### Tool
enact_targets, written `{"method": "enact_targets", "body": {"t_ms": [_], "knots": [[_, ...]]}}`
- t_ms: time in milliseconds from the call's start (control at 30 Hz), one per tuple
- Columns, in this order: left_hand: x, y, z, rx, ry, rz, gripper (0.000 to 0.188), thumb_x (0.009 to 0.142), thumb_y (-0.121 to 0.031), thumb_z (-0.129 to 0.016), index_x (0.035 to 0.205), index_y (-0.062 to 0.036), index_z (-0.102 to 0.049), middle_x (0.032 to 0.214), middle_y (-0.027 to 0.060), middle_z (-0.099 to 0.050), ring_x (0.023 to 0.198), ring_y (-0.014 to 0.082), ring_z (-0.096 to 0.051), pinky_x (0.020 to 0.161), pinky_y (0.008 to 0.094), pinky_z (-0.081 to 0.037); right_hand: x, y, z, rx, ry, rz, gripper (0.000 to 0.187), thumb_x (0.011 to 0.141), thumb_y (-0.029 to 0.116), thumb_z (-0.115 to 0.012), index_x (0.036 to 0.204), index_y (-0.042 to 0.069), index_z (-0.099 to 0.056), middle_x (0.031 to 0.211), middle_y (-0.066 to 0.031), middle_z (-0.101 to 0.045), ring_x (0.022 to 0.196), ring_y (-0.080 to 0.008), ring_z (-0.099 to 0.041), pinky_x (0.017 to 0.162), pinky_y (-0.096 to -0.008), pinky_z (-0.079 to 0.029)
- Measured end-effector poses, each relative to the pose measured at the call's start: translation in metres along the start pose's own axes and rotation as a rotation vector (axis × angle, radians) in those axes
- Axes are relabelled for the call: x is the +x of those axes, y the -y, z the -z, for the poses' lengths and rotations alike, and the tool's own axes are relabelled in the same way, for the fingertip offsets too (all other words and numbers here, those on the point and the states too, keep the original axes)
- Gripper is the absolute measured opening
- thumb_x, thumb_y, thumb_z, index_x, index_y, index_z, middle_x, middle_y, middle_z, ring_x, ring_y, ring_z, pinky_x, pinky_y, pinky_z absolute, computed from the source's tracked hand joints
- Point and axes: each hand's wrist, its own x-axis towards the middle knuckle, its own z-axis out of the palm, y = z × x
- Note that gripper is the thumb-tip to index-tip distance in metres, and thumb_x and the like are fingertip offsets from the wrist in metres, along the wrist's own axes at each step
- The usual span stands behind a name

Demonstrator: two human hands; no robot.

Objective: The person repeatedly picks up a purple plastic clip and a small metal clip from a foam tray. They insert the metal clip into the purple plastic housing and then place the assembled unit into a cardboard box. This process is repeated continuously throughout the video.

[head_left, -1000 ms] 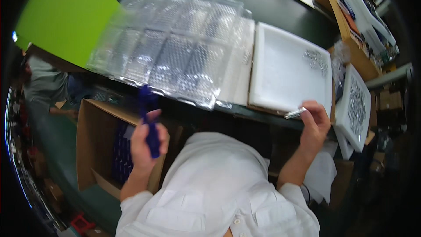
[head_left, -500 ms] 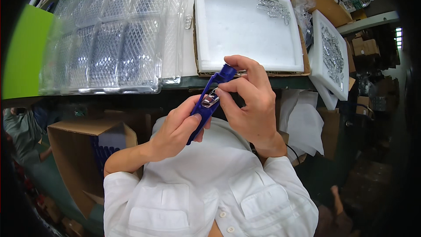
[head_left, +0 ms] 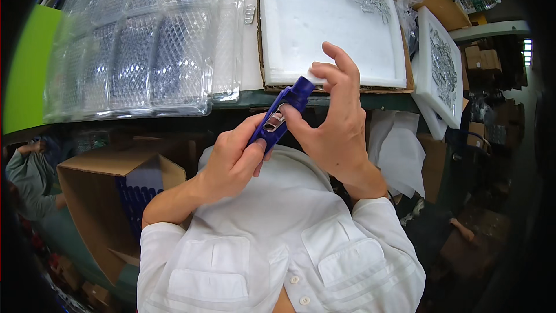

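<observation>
My left hand (head_left: 230, 159) is closed round the lower part of a blue plastic clip dispenser (head_left: 301, 94), which slants up to the right in front of my chest. Shiny metal clips (head_left: 273, 122) show in the slot along its middle. The thumb of my right hand (head_left: 339, 124) presses at the upper end of this slot, covering part of it. The other right fingers are raised and apart, behind the dispenser's top end, gripping nothing.
A white foam tray (head_left: 318, 78) holds loose metal clips (head_left: 370, 1); another tilted tray (head_left: 425, 84) of clips stands right. Clear plastic blister trays (head_left: 133, 61) lie left. Below is a cardboard box (head_left: 87, 197) with blue parts. Another person's sleeve (head_left: 26, 177) shows far left.
My right index finger has come off the dispenser and its fingers have spread upward, while the thumb has moved onto the slot. The left hand keeps its hold. The view has shifted slightly.
</observation>
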Motion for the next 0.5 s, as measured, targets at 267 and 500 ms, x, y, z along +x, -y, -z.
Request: {"method": "enact_targets", "body": {"t_ms": [267, 500], "knots": [[0.016, 0.000, 0.000, 0.072, -0.048, 0.045, 0.024, 0.109, -0.014, -0.051, 0.114, 0.0046, -0.064, 0.077, 0.0041, -0.065, 0.064, 0.0095, -0.063, 0.059, 0.0271, -0.053, -0.008, -0.016, -0.016, 0.357, 0.118, -0.326, 0.038, 0.080, 0.002, -0.079, 0.114, 0.003, -0.062, 0.099, -0.0069, -0.070, 0.094, -0.0160, -0.070, 0.087, -0.0308, -0.056], [0.018, 0.006, -0.005, 0.083, -0.139, 0.110, 0.025, 0.108, -0.019, -0.058, 0.106, 0.0024, -0.070, 0.067, 0.0040, -0.064, 0.058, 0.0096, -0.063, 0.054, 0.0267, -0.052, -0.013, -0.012, -0.020, 0.184, 0.100, -0.215, 0.036, 0.083, 0.007, -0.077, 0.112, 0.002, -0.056, 0.086, -0.0133, -0.068, 0.076, -0.0300, -0.071, 0.072, -0.0401, -0.056]]}}
